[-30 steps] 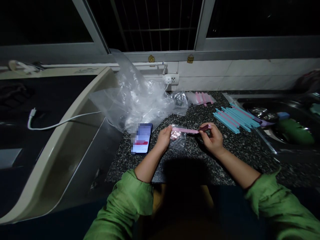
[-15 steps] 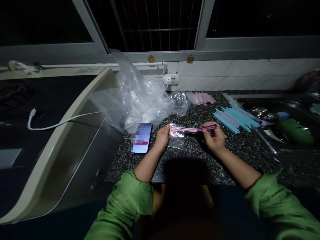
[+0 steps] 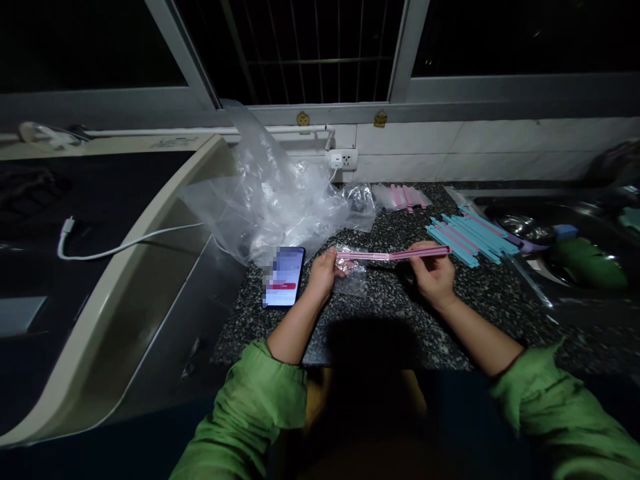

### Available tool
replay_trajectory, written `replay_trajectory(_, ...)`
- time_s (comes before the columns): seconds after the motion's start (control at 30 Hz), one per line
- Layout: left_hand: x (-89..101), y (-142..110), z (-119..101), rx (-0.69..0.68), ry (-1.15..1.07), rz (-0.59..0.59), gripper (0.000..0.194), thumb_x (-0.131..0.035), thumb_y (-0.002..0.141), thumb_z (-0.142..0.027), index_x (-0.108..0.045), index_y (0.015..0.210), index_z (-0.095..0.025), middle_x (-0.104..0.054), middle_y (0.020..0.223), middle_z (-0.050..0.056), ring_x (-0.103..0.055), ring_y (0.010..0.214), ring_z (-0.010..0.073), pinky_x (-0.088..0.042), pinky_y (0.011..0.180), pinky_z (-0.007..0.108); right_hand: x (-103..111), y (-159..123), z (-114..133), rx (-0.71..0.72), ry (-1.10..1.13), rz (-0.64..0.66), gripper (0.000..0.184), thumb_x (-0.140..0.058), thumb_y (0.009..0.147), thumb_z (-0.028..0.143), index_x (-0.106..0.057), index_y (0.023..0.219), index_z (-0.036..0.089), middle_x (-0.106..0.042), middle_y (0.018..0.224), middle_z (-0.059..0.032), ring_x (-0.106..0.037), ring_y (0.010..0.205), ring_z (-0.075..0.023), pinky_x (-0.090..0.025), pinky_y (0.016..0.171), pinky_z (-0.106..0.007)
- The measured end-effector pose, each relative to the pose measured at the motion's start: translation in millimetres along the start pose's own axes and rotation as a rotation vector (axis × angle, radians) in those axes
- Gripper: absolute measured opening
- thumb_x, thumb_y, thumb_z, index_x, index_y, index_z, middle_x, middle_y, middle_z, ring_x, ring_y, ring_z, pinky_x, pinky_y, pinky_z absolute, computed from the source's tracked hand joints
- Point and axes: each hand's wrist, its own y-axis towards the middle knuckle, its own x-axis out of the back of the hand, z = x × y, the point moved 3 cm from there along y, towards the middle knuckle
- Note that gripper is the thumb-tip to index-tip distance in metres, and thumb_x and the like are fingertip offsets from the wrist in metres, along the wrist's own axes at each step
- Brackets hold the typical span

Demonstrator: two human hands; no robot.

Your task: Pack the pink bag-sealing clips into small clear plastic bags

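A long, narrow pink hinged plastic strip [image 3: 367, 256] is stretched between my two hands above the counter. It is swung nearly straight, with a joint near its middle. My left hand [image 3: 323, 273] is closed on its left end. My right hand [image 3: 434, 272] pinches the right half, and the tip sticks out past the fingers. A small clear plastic bag [image 3: 354, 281] hangs or lies just below the strip beside my left fingers; whether they grip it too I cannot tell. Right of my right hand lies a pile of blue and pink strips [image 3: 470, 235].
A phone [image 3: 285, 277] with a lit screen lies left of my left hand. Behind it spreads a big crumpled plastic bag [image 3: 295, 200]. Bagged pink strips [image 3: 403, 197] lie near the wall. A sink [image 3: 537, 300] is at the right; a white cable [image 3: 125, 247] crosses at the left.
The pink strip has unfolded from a bend to almost straight as my right hand moved right with its end. My left hand shifted slightly left. The other things stayed put.
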Motion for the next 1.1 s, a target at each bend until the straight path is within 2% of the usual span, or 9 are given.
replay_trajectory(0.5,2.4,2,0,0.055,-0.054,-0.067,0.043,-0.049,0.075,-0.054,-0.054,0.064,-0.014,-0.064,0.051,0.004,-0.049,0.039,0.0084,-0.036,0.041,0.019,-2,-2,-12,-0.148,0.051,-0.013,0.021,-0.057,0.078,0.041,-0.055,0.082,0.02,-0.06,0.08,-0.0041,-0.058,0.076,-0.0164,-0.05,0.07,-0.032)
replay_trajectory(1.1,4.8,3,1,0.096,-0.085,-0.074,0.04,-0.048,0.077,-0.049,-0.055,0.062,-0.012,-0.063,0.051,0.005,-0.049,0.038,0.0083,-0.034,0.042,0.02,-4,-2,-16,-0.168,0.08,0.019,0.022,-0.058,0.077,0.042,-0.056,0.08,0.02,-0.06,0.079,-0.0037,-0.058,0.075,-0.0166,-0.05,0.07,-0.033)
